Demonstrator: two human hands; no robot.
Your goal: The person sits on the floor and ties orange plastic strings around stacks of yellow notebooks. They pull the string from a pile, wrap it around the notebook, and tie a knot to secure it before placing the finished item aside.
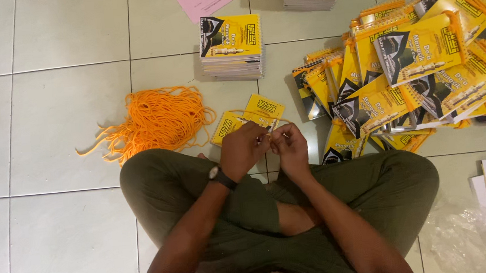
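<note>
Two hands meet above the crossed legs: the left hand (244,149) and the right hand (290,147), fingertips pressed together, pinch something thin between them, too small to make out. Just beyond them a yellow booklet (248,118) lies open on the tiled floor (62,110), its lower edge hidden by the hands. An orange cord bundle (158,120) lies left; a neat stack (231,46) and a tumbled heap of booklets (412,77), cut off at right, lie farther off.
</note>
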